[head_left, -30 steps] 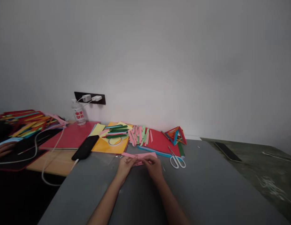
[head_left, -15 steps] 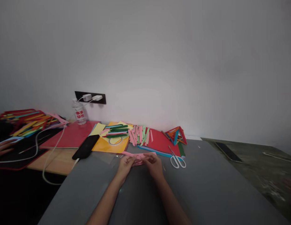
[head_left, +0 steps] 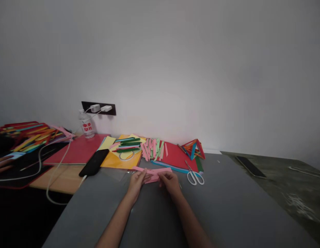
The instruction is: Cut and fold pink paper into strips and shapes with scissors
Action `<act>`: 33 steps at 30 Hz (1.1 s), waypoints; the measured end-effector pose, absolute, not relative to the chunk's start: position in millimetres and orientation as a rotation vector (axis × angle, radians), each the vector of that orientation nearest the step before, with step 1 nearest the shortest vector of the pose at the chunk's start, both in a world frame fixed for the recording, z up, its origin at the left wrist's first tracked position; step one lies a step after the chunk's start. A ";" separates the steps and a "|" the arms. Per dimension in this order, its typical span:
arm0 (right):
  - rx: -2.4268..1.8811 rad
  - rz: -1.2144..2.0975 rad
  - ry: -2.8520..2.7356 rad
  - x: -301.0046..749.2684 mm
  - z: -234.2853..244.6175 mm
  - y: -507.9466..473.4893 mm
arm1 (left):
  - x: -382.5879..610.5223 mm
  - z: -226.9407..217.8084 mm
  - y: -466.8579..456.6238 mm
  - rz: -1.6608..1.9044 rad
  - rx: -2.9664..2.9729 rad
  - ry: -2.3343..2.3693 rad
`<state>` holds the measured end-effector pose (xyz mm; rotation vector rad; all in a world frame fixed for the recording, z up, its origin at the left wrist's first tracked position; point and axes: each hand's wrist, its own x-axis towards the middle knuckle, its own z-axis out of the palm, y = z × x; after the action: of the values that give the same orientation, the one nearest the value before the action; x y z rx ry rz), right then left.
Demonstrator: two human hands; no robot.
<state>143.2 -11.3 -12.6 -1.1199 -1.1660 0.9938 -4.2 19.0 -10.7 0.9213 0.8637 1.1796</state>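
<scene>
Pink paper strips (head_left: 153, 175) lie crossed between my two hands, low over the grey table (head_left: 227, 210). My left hand (head_left: 137, 181) is closed on their left side, thumb and fingers pinching the paper. On the right side, my right hand (head_left: 169, 180) pinches the same pink paper; its fingertips partly hide the edge. White-handled scissors (head_left: 195, 177) lie to the right of my right hand, blades pointing at the wall. Behind my hands are loose pink and green paper strips (head_left: 154, 148) and a red sheet (head_left: 172, 155).
An orange folder (head_left: 135, 160) bears coloured strips, with a black phone (head_left: 94, 162) beside it. A folded paper frame (head_left: 193, 150) stands at the back right. White cables and a bottle (head_left: 87, 124) are at left. Another person's hand (head_left: 2, 164) rests at far left.
My fingers have shifted slightly apart on the pink paper, so more of the crossed strips shows between my hands. Both hands stay in about the same place.
</scene>
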 end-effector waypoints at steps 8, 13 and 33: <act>-1.117 0.998 -1.123 143.4 -16.5 -9.0 | -5.7 -9.7 20.2 1.222 0.885 0.836; -1.128 0.940 -1.150 145.3 -17.0 -8.6 | -6.7 -12.1 21.6 1.198 0.882 0.820; -1.142 0.601 -1.336 129.0 -16.2 -13.4 | -3.0 -12.4 19.0 1.171 1.026 0.792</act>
<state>129.0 -13.4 -16.2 -1.1416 -1.3364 0.6012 -3.0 19.0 -12.4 1.0257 0.7918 1.1711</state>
